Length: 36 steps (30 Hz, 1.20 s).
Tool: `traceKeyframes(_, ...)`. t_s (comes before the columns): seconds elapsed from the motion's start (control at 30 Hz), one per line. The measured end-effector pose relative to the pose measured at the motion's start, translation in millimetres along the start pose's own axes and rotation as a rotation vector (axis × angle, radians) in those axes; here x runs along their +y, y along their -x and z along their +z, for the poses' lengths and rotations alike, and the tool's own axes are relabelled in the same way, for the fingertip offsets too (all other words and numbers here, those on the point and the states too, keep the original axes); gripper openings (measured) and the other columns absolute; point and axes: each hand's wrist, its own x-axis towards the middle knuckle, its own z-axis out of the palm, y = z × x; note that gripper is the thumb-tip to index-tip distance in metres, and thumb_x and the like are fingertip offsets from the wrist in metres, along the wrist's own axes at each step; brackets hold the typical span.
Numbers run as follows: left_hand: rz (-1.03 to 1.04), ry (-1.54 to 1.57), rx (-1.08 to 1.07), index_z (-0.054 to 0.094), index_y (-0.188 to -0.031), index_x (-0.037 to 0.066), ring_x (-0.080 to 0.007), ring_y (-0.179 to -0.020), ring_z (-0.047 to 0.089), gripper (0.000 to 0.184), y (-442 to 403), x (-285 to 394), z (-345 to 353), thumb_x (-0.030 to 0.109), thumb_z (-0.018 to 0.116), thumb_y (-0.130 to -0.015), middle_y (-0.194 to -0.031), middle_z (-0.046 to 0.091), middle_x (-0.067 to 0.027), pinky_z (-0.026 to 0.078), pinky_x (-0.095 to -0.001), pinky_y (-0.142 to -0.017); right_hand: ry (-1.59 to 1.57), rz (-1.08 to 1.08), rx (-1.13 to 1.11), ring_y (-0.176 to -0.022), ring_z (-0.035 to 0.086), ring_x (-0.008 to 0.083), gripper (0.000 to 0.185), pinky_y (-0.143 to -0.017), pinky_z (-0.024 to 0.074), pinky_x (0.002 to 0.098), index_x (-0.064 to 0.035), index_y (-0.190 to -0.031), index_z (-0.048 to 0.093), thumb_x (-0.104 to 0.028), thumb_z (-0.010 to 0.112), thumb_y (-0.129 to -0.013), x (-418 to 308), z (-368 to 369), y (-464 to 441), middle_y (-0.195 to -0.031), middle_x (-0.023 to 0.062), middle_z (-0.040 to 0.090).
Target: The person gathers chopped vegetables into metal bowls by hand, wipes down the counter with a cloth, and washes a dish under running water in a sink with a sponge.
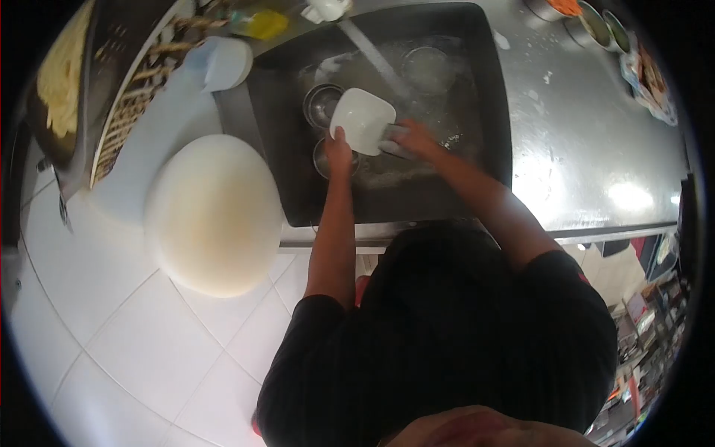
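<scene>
My left hand [339,154] grips the near left edge of a white square bowl [362,118], tilted above the sink. In my right hand [417,140] is a grey scouring pad [395,141], held against the bowl's right side. Both hands are over a dark sink [495,134] with water in it. Beside and beneath my left hand lie two round metal bowls, one farther away [321,106] and one partly hidden by the hand [321,158]. A round dish [427,70], blurred by the water, rests at the sink's far right.
Water streams from a white faucet [328,9] at the back. A large white rounded object [214,216] stands left of the sink. A white container [229,64] and a yellow item [267,24] lie behind it. Food containers [588,28] line the steel counter's [588,134] far right.
</scene>
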Motion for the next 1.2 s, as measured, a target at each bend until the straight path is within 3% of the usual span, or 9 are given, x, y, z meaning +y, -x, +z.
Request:
traceKeyframes(0.03,-0.012,-0.182,0.026,0.048,-0.129,-0.007,-0.0285,-0.105,0.058,0.043,6.1,2.5,-7.9,0.021,0.048,-0.096,-0.12,0.058,-0.0177,0.043,-0.038,-0.093,0.337,-0.289,-0.051,-0.115,0.054,0.0335,0.063,-0.096,0.0448,0.0433,-0.0119,-0.131,0.054,-0.04,0.072,-0.077,36.7,-6.0,-4.2,-0.126,0.0214,0.054)
traceKeyframes(0.1,-0.042,-0.052,0.041,0.047,-0.13,-0.006,-0.0285,-0.106,0.057,0.044,-6.7,-62.9,-31.6,0.02,0.048,-0.095,-0.122,0.057,-0.0178,0.043,-0.0382,-0.093,0.099,-0.024,0.009,-0.116,0.053,0.0329,0.06,-0.097,0.0435,0.0426,-0.015,-0.133,0.052,-0.034,0.07,-0.079,60.0,-19.8,-1.0,-0.129,0.0188,0.052)
traceKeyframes(0.13,-0.047,0.018,0.049,0.046,-0.131,-0.006,-0.0285,-0.107,0.057,0.044,-14.6,-84.0,-40.0,0.02,0.047,-0.095,-0.122,0.057,-0.0179,0.043,-0.0384,-0.092,-0.467,0.534,0.105,-0.117,0.052,0.0324,0.059,-0.098,0.0429,0.0419,-0.0152,-0.134,0.051,-0.031,0.069,-0.08,51.6,-28.4,7.9,-0.13,0.0172,0.052)
traceKeyframes(0.33,-0.17,0.259,0.152,0.036,-0.136,-0.002,-0.0321,-0.105,0.059,0.045,16.8,-87.3,-71.3,0.019,0.043,-0.097,-0.123,0.053,-0.0191,0.055,-0.0429,-0.081,-0.639,0.324,0.018,-0.112,0.053,0.0303,0.056,-0.093,0.0443,0.0422,-0.002,-0.132,0.048,-0.022,0.066,-0.083,51.2,-21.0,-22.6,-0.127,0.0159,0.052)
traceKeyframes(0.43,-0.304,0.353,0.168,0.034,-0.137,0.002,-0.0346,-0.102,0.061,0.044,31.8,-64.1,-74.7,0.019,0.042,-0.097,-0.122,0.053,-0.0192,0.06,-0.0466,-0.07,-0.781,0.339,-0.058,-0.102,0.059,0.0263,0.044,-0.087,0.0478,0.0358,-0.0018,-0.123,0.052,-0.019,0.066,-0.085,-93.1,-3.3,-29.2,-0.115,0.0131,0.059)
traceKeyframes(0.6,-0.293,0.497,0.151,0.034,-0.137,0.006,-0.0354,-0.101,0.062,0.043,44.7,-51.0,-76.9,0.023,0.042,-0.098,-0.124,0.052,-0.0183,0.061,-0.0471,-0.069,-1.09,-0.224,-0.282,-0.1,0.06,0.0258,0.042,-0.082,0.0524,0.0383,-0.0014,-0.119,0.054,-0.029,0.064,-0.089,-297.3,-9.6,-3.5,-0.108,0.0136,0.058)
traceKeyframes(0.8,-0.315,0.59,0.193,0.035,-0.137,0.006,-0.0344,-0.11,0.058,0.045,38.3,-29.5,-68.1,0.028,0.044,-0.098,-0.125,0.052,-0.0168,0.058,-0.0486,-0.077,-1.391,-0.171,-0.217,-0.103,0.059,0.031,0.039,-0.087,0.0531,0.0449,0.0095,-0.117,0.049,-0.023,0.044,-0.096,-243.1,-54.2,-57.0,-0.111,0.0219,0.056)
traceKeyframes(1.0,-0.303,0.647,0.066,0.039,-0.136,0.006,-0.0318,-0.112,0.056,0.046,23.5,-10.5,-34.6,0.031,0.045,-0.099,-0.125,0.053,-0.0145,0.054,-0.0485,-0.082,-1.052,-0.077,-0.32,-0.097,0.063,0.0317,0.035,-0.088,0.0528,0.0433,0.0111,-0.115,0.052,-0.011,0.035,-0.094,-170.9,-93.1,-71.6,-0.11,0.0231,0.061)
traceKeyframes(1.2,-0.306,0.702,-0.094,0.042,-0.134,0.006,-0.0279,-0.114,0.055,0.043,-0.8,27.9,13.8,0.031,0.045,-0.099,-0.128,0.052,-0.0129,0.049,-0.0443,-0.09,-0.653,-0.101,-0.453,-0.096,0.066,0.0256,0.032,-0.087,0.0533,0.0361,0.0056,-0.114,0.058,-0.014,0.045,-0.092,-195.4,-126.1,-59.1,-0.103,0.018,0.066)
